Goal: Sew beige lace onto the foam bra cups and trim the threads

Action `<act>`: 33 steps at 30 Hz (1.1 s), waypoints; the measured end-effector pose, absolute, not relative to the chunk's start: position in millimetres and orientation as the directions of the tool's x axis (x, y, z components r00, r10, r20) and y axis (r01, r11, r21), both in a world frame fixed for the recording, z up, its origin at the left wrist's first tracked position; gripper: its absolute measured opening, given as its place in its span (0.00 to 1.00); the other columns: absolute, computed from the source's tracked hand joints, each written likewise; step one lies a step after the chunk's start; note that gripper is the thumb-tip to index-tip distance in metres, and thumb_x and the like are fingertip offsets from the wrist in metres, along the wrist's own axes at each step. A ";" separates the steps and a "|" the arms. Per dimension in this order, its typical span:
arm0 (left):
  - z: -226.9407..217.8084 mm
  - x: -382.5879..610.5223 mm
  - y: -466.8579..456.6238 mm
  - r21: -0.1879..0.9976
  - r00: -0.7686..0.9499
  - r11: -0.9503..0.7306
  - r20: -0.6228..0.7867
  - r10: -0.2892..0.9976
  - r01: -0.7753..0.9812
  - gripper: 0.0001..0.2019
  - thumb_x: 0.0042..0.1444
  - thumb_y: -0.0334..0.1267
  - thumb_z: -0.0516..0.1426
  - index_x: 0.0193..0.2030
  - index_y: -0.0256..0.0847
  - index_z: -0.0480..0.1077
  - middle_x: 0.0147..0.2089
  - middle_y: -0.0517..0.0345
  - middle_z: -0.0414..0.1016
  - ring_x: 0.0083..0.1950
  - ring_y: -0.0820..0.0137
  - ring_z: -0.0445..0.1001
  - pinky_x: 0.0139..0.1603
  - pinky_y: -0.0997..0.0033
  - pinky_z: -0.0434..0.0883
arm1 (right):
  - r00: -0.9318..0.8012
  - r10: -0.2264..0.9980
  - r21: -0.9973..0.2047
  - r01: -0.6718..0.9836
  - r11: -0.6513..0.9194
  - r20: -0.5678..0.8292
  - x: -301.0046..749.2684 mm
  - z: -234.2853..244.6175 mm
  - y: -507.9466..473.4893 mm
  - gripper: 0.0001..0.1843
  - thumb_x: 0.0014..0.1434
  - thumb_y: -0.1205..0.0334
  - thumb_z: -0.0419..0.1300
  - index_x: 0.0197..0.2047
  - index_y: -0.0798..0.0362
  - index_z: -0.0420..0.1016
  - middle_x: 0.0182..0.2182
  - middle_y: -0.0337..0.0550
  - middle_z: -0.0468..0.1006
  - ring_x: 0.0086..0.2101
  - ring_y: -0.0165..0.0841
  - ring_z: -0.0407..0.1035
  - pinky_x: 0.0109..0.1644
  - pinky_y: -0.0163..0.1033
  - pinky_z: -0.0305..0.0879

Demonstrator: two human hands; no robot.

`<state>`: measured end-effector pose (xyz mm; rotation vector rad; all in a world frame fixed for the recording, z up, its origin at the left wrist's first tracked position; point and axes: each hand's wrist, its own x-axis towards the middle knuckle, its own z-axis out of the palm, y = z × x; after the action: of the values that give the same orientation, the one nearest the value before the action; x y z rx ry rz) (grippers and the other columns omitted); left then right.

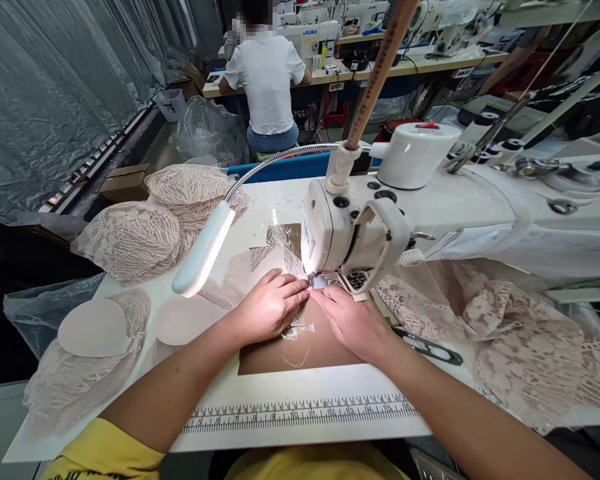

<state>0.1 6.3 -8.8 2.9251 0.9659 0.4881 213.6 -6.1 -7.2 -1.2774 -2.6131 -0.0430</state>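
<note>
My left hand [274, 303] lies palm down on a sheer beige lace piece [240, 272] at the sewing machine's presser foot [311, 281]. Its fingers are stretched together and reach up to the foot. From the other side my right hand [353, 323] rests flat on the brown covering of the machine bed [325, 343], fingers extended so that their tips almost meet the left ones beside the needle. The part of the lace beneath my fingers is hidden. Light falls on the white machine head [327, 227] and the stitching spot.
Stacked lace cups [130, 240] and pale round pads [94, 327] lie at left. A lamp [205, 250] arches over the table. Lace fabric [530, 333] is heaped at right, near a dark flat tool [430, 347]. A printed ruler [300, 415] runs along the front; a person [270, 80] sits beyond.
</note>
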 end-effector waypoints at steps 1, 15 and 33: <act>-8.8 -0.4 7.4 0.113 0.755 -0.804 0.288 0.589 0.584 0.16 0.65 0.34 0.49 0.55 0.35 0.70 0.58 0.49 0.72 0.55 0.59 0.68 0.56 0.54 0.64 | -0.591 0.775 -0.079 0.782 0.619 0.222 213.7 -7.8 -5.9 0.22 0.59 0.71 0.48 0.51 0.51 0.75 0.33 0.43 0.76 0.27 0.32 0.62 0.29 0.39 0.48; -13.2 -4.0 25.2 0.154 0.650 -0.692 0.250 0.718 0.705 0.18 0.62 0.36 0.49 0.56 0.36 0.69 0.57 0.44 0.71 0.57 0.56 0.66 0.56 0.52 0.62 | -0.601 0.767 -0.143 0.759 0.636 0.225 220.3 -15.5 -6.7 0.21 0.59 0.71 0.50 0.53 0.49 0.74 0.33 0.44 0.77 0.31 0.33 0.68 0.31 0.37 0.55; -6.2 -24.2 33.1 0.167 0.441 -0.482 0.233 0.867 0.860 0.18 0.62 0.38 0.50 0.57 0.42 0.69 0.63 0.47 0.65 0.63 0.56 0.62 0.60 0.52 0.62 | -0.954 0.284 -0.617 0.166 0.769 0.098 218.3 6.0 -24.4 0.23 0.61 0.56 0.58 0.59 0.49 0.69 0.61 0.51 0.66 0.62 0.45 0.56 0.65 0.57 0.52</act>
<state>-24.2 33.1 -6.2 2.6460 1.5860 0.4504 218.3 -24.4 6.0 -0.3570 -2.7777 0.9429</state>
